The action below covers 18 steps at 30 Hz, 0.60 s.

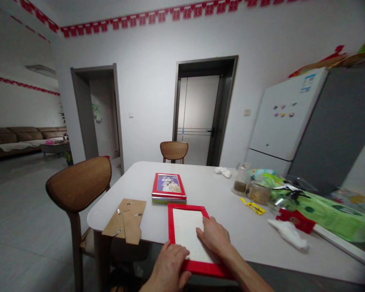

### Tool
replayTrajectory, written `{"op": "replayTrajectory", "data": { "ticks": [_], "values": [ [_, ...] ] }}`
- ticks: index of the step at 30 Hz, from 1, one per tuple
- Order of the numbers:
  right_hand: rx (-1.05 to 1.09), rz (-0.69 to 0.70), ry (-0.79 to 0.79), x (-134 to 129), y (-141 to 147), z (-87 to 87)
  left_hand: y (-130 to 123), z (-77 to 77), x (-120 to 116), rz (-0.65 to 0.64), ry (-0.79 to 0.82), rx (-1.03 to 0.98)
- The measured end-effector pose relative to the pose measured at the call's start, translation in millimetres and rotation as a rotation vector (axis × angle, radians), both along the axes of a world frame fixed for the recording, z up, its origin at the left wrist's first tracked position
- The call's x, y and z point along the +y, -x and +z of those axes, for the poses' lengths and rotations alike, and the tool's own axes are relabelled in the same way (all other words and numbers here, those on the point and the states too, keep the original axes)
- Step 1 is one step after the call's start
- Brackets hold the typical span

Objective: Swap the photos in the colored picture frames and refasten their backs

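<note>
A red picture frame (188, 239) lies flat on the white table (240, 239), with a white sheet (185, 231) filling its opening. My left hand (168, 267) grips the frame's near left edge. My right hand (214, 235) presses on the sheet at the frame's right side. Left of the frame lies a brown backing board (124, 221) with small metal clips. Behind it stands a stack of frames (168, 192), topped by a red-framed photo of two people.
Wooden chairs (77, 186) stand at the table's left and far side. At the right are glass jars (241, 178), a green plastic bag (319, 213), a yellow packet (253, 207), a red item (295, 221) and white cloth (287, 234). A fridge (280, 117) stands behind.
</note>
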State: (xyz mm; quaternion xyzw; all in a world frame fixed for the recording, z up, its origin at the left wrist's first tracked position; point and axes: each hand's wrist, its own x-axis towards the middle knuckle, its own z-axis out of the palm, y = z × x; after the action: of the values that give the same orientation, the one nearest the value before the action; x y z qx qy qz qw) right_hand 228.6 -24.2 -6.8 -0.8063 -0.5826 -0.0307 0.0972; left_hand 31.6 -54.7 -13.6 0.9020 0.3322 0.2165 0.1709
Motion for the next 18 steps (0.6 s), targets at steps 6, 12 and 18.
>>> {"op": "replayTrajectory", "data": {
  "ticks": [6,12,18],
  "values": [
    [0.085,0.102,-0.101,-2,9,-2.4,81,14.0,38,0.285,-0.145,0.044],
    [0.254,0.371,-0.245,-2,57,-0.4,137,-26.6,86,0.529,-0.148,0.298],
    [0.436,0.528,-0.21,-1,105,2.9,104,-38.0,75,0.336,-0.307,0.108]
  ]
}}
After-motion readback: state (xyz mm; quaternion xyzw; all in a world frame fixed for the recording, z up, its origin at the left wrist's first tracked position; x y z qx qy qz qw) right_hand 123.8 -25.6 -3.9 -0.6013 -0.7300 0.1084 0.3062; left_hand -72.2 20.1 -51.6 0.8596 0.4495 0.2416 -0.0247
